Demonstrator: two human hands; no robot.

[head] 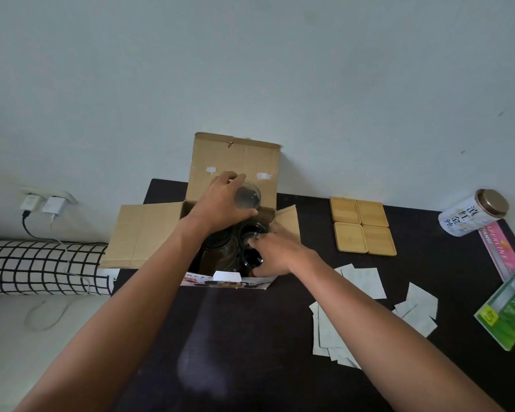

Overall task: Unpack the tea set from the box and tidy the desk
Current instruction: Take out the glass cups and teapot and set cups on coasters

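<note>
An open cardboard box stands on the dark desk, flaps spread. My left hand holds a clear glass cup above the box's far side. My right hand reaches into the box's right side, fingers on another dark-looking glass cup. Further dark glassware shows inside the box, partly hidden by my arms. Several square wooden coasters lie in a grid on the desk to the right.
Several white paper packets lie scattered right of the box. A round tea tin, a pink box and a green box sit at the right edge. A grid-patterned pillow and wall chargers are left.
</note>
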